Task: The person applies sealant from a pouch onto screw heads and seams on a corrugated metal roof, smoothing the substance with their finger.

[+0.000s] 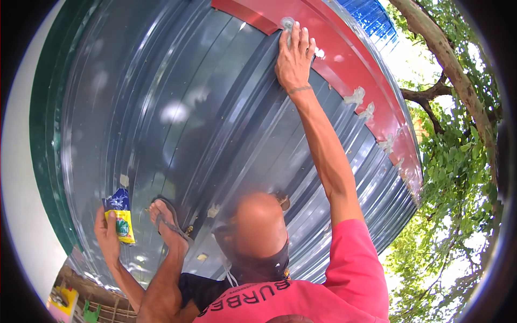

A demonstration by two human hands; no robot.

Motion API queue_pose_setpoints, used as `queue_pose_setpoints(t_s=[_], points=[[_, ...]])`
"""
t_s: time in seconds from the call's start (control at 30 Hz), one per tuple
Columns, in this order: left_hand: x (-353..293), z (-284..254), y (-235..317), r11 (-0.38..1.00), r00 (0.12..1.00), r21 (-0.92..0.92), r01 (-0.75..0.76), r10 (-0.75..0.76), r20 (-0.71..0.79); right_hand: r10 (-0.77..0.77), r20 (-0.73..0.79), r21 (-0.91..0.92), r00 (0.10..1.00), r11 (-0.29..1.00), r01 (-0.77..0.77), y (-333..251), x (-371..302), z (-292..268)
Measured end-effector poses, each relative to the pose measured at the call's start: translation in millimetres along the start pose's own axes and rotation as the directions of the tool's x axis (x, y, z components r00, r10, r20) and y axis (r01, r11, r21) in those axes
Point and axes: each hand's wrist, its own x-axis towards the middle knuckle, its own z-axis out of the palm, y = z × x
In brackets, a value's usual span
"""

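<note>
My left hand [109, 231], low on the left, grips a small blue and yellow packet [123, 229] with the thumb across its front. A whitish blob shows at the packet's top end. Stretched far up, my right hand [294, 64] lies with extended fingers at the lower edge of the red ridge flashing [344, 59]. Its fingertips touch or nearly touch a translucent whitish patch [287, 23] there. Below the hand runs the dark grey ribbed metal roof [188, 140]. Several similar crumpled patches [354, 97] follow the flashing's edge down to the right.
My sandalled foot [167, 218] and a bent knee [261, 226] rest over the roof sheets. A dark green edge trim [46, 134] borders the left side. Tree branches [452, 59] and leaves stand beyond the ridge. Blue roofing [371, 21] shows at the top.
</note>
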Motion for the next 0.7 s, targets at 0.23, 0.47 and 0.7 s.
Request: queue_pose_setpoints(t_s=[0.23, 0.47, 0.7], points=[[-1.5, -4.5, -5.8, 1.0, 1.0, 0.013, -0.008, 0.008, -0.015, 0.178, 0.061, 0.3, 0.982, 0.935, -0.188, -0.3, -21.2, -20.4], [-1.8, -4.7, -4.5, 1.0, 1.0, -0.012, -0.005, 0.005, 0.013, 0.303, 0.153, 0.372, 0.941, 0.864, -0.339, -17.9, -40.2, -12.3], [-2.7, -7.7, -8.9, 1.0, 1.0, 0.007, 0.015, -0.015, 0.01, 0.395, 0.202, 0.388, 0.896, 0.808, -0.443, -31.3, -33.3, -0.3]])
